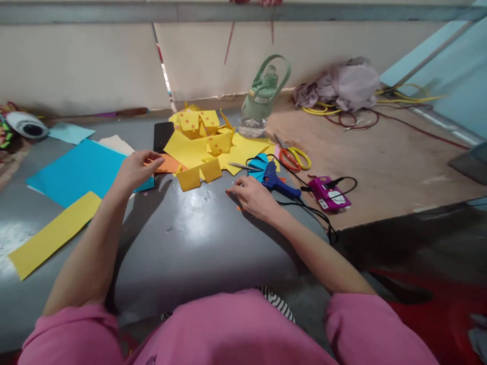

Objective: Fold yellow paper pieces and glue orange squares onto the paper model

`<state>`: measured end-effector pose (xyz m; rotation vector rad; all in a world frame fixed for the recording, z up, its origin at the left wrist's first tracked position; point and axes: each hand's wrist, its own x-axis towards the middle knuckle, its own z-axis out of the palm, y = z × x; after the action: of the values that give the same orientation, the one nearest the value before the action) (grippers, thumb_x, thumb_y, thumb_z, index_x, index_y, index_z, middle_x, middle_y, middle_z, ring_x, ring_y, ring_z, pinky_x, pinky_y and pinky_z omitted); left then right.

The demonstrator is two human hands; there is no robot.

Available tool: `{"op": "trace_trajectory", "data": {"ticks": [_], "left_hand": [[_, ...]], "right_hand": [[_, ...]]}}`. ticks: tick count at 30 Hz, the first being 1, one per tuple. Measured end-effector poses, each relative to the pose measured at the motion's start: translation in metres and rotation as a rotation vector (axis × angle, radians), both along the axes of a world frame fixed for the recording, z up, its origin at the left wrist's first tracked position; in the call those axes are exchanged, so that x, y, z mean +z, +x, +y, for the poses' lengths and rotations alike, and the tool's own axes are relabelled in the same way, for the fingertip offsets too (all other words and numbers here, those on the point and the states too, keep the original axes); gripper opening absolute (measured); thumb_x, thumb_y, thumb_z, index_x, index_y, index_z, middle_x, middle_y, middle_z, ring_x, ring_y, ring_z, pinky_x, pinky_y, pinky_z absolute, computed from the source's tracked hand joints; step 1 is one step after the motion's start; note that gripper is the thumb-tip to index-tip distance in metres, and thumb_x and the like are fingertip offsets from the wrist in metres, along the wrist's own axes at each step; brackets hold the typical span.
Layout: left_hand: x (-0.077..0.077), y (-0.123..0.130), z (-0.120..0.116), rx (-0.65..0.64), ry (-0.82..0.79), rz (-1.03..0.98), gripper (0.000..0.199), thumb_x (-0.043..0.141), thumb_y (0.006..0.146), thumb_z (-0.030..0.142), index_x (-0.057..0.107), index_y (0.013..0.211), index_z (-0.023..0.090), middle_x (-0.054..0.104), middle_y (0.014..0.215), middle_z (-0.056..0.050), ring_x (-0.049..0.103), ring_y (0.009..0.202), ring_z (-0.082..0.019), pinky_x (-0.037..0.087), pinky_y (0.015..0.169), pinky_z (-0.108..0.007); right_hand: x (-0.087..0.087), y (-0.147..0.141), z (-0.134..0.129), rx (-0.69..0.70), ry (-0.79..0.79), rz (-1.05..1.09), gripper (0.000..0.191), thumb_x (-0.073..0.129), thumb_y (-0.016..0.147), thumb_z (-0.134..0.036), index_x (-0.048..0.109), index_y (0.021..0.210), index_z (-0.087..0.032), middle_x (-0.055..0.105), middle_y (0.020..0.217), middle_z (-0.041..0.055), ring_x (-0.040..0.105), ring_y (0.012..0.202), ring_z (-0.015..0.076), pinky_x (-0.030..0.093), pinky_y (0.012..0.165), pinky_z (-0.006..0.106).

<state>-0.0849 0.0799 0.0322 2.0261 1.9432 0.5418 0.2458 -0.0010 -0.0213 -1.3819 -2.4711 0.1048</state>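
Left hand (139, 170): raised at the left of centre, by the orange paper sheet (170, 163). Your thumb and index finger are slightly parted; you cannot tell from this view whether they grip anything.
Right hand (253, 196): low over the grey counter (182, 253), right of centre, palm down. Its fingers curl loosely towards a small orange scrap (228, 192); whether they pinch it, you cannot tell.
Folded yellow paper pieces (200, 176): at the centre, some orange-dotted, just beyond and between your hands, probably so either one reaches them easily.
Blue glue gun (271, 177): on its side just beyond your right hand, handle angled towards the lower right, likely for a quick grab. Its nozzle end is over cut blue paper (258, 161), which may catch drips.
Orange-and-yellow-handled scissors (293, 156): upper right of the gun, handles pointing right, apparently parked within reach.
Purple power block (329, 193): at the right, where its black cable seems to stay off the folds.
Flat stock: large blue sheet (79, 172) and long yellow strip (55, 234) at the left, apart from the folded pieces, perhaps to prevent creasing.
Green-topped clear bottle (261, 104): upright behind the paper, probably out of elbow range.
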Motion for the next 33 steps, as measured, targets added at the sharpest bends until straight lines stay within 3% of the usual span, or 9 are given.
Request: {"op": "trace_trajectory", "data": {"ticks": [4,8,12,16,19,24,27,31,33], "left_hand": [[-0.002,-0.016,0.004,0.083,0.014,0.111,0.031,0.054,0.093,0.036,0.071,0.110,0.016,0.069,0.109,-0.010,0.062,0.107,-0.027,0.048,0.096,-0.037],[-0.008,-0.026,0.007,0.133,0.021,0.152,0.035,0.052,0.093,0.032,0.070,0.115,0.010,0.069,0.114,-0.015,0.059,0.117,-0.032,0.045,0.104,-0.045],[-0.008,-0.029,0.010,0.164,0.044,0.197,0.036,0.052,0.090,0.027,0.072,0.116,0.011,0.071,0.119,-0.016,0.060,0.121,-0.033,0.045,0.105,-0.042],[0.004,-0.029,0.010,0.164,0.037,0.200,0.036,0.046,0.090,0.024,0.076,0.111,0.019,0.076,0.117,-0.010,0.067,0.113,-0.030,0.050,0.096,-0.038],[0.006,-0.026,0.008,0.152,0.044,0.236,0.041,0.043,0.089,0.018,0.073,0.118,0.017,0.074,0.124,-0.012,0.065,0.118,-0.030,0.048,0.100,-0.038],[-0.014,-0.016,0.012,0.232,-0.005,0.179,0.056,0.055,0.091,0.037,0.055,0.140,0.008,0.069,0.128,-0.021,0.061,0.123,-0.035,0.047,0.100,-0.041],[-0.018,-0.014,0.016,0.249,-0.047,0.054,0.063,0.064,0.084,0.028,0.052,0.142,0.008,0.071,0.124,-0.020,0.064,0.119,-0.033,0.050,0.093,-0.037],[0.009,-0.029,0.010,0.264,0.068,-0.057,0.050,0.049,0.090,0.022,0.050,0.140,0.014,0.073,0.116,-0.012,0.069,0.106,-0.023,0.052,0.087,-0.032],[0.030,-0.033,-0.001,0.232,0.285,-0.326,0.044,0.053,0.087,0.027,0.055,0.131,0.018,0.072,0.116,-0.009,0.069,0.103,-0.021,0.054,0.085,-0.030]], "right_hand": [[0.004,0.012,-0.011,0.069,-0.002,0.032,0.028,0.054,0.095,-0.012,0.080,0.099,-0.021,0.068,0.098,0.0119,0.059,0.090,0.0248,0.050,0.080,0.038],[0.010,0.024,-0.016,-0.008,0.049,0.163,0.031,0.048,0.097,-0.013,0.076,0.108,-0.019,0.069,0.101,0.0125,0.062,0.095,0.0255,0.052,0.085,0.040],[0.012,0.031,-0.012,-0.083,0.095,0.234,0.023,0.054,0.098,-0.022,0.075,0.107,-0.023,0.072,0.099,0.0107,0.065,0.096,0.0268,0.053,0.086,0.043],[0.006,0.034,-0.003,-0.104,0.181,0.275,0.021,0.056,0.098,-0.027,0.075,0.104,-0.023,0.074,0.096,0.0103,0.067,0.094,0.0278,0.054,0.084,0.044],[-0.001,0.037,0.003,-0.117,0.224,0.321,0.022,0.055,0.098,-0.029,0.076,0.105,-0.023,0.075,0.095,0.0102,0.068,0.093,0.0290,0.054,0.084,0.046],[-0.008,0.039,0.004,-0.119,0.254,0.334,0.021,0.056,0.098,-0.031,0.075,0.105,-0.025,0.076,0.094,0.0088,0.070,0.090,0.0278,0.055,0.082,0.044],[-0.008,0.036,0.002,-0.095,0.275,0.320,0.020,0.056,0.099,-0.029,0.075,0.105,-0.024,0.076,0.094,0.0090,0.070,0.090,0.0276,0.055,0.082,0.044],[-0.007,0.033,0.000,-0.102,0.286,0.355,0.020,0.056,0.099,-0.029,0.075,0.104,-0.022,0.076,0.093,0.0096,0.071,0.090,0.0274,0.056,0.083,0.043],[-0.003,0.032,0.000,-0.120,0.276,0.386,0.021,0.056,0.099,-0.029,0.075,0.104,-0.022,0.076,0.093,0.0098,0.070,0.089,0.0272,0.056,0.081,0.042]]}}
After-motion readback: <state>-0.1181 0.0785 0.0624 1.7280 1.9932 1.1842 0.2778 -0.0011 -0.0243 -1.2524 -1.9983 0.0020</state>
